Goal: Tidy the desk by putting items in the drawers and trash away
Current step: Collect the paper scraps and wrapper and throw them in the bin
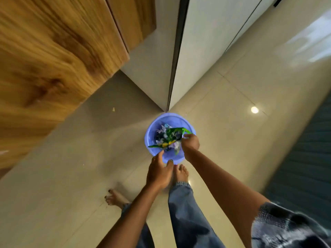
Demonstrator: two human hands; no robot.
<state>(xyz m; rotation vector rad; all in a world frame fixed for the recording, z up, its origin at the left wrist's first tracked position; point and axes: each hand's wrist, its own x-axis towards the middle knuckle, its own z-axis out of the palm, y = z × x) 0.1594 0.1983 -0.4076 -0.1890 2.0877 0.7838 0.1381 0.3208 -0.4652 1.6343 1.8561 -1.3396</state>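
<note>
- I'm looking straight down at a blue bin (pixel 186 122) sitting on the tiled floor (pixel 232 97), just in front of a dark door edge (pixel 176 56).
- My right hand (pixel 190 144) is reaching over the bin's right rim, fingers curled and pinching the green wrapper (pixel 172 136) at its right end.
- The wrapper is lying across the mouth of the bin, over the other trash (pixel 162 131); whether it is resting on that pile or hanging just above it, I cannot tell.
- Its long axis is running from lower left to upper right in the view, the lower-left tip pointing at the bin's left rim, the upper-right tip poking past my fingers toward the right rim.
- White lettering is showing on the wrapper's face, partly hidden and blurred, so I'm not reading it.
- My left hand (pixel 159 173) is hovering at the near rim of the bin, fingers loosely spread and holding nothing; index fingertip looks close to the rim, contact unclear.
- Both forearms are stretching down from the bottom of the view.
- Bare feet (pixel 180 173) are standing on the floor just behind the bin, denim trouser legs (pixel 186 212) above them.
- A wooden panel (pixel 53 59) is filling the upper left, motion-blurred.
- A small scrap (pixel 113 109) is lying on the floor, left of the bin and well apart from it.
</note>
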